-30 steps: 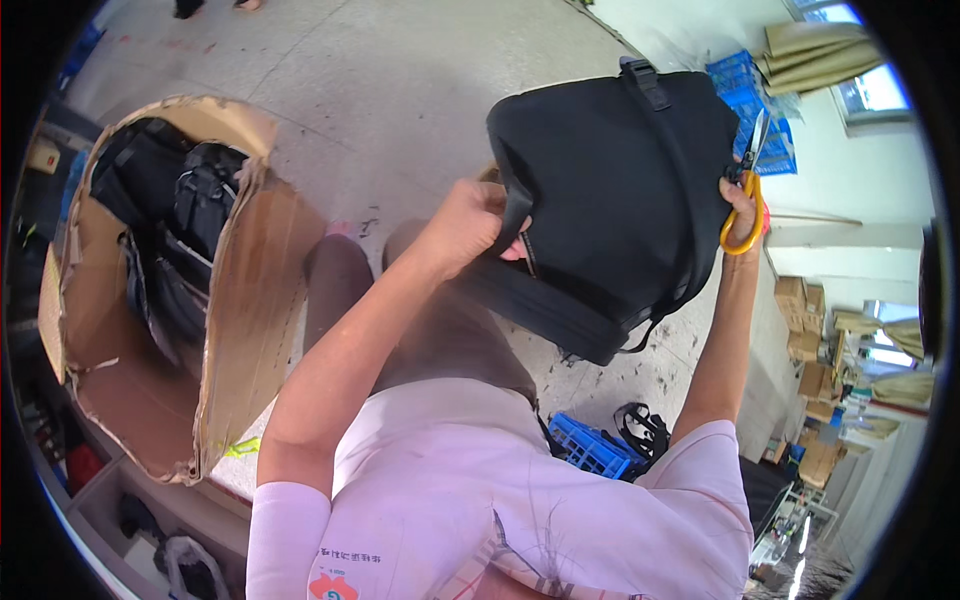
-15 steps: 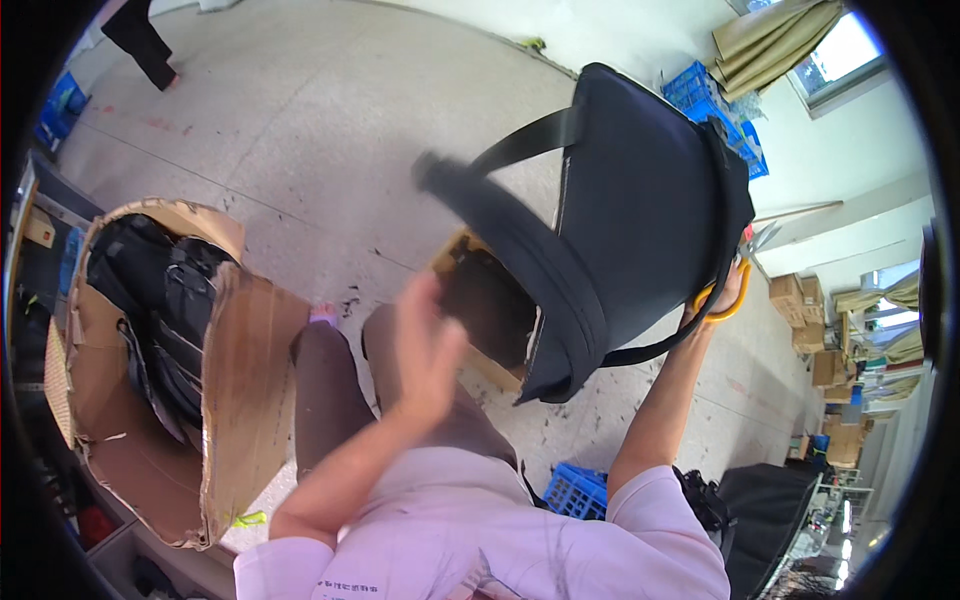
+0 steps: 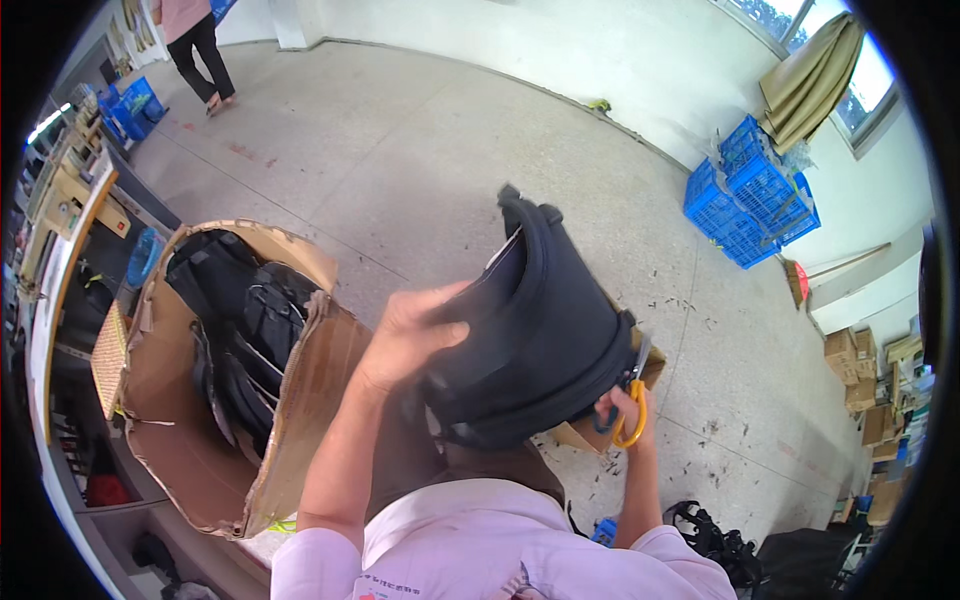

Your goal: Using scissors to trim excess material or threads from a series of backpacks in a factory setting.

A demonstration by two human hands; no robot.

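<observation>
A black fabric bag piece (image 3: 555, 320) with padded edges and straps hangs over my lap, curved and tilted. At its left edge is my left hand (image 3: 410, 335), its thumb over the near side and its fingertips partly hidden by the fabric. My right hand (image 3: 628, 408) is closed at the lower right of the piece. A pair of scissors (image 3: 631, 415) with orange-yellow handles is in that hand, blades pointing up along the fabric. Beneath the piece, a cardboard box (image 3: 585, 437) shows only in part.
On my left stands a big open carton (image 3: 300, 390) with several black bag pieces (image 3: 250, 320) inside. Sewing tables (image 3: 70, 240) line the left side. Blue crates (image 3: 740, 200) are stacked by the far wall, near a broom (image 3: 797, 280). Another person (image 3: 195, 55) stands far left.
The bag piece has come down and turned, its loose straps now folded in. My left hand has moved up to its edge. My right hand has lowered with the scissors.
</observation>
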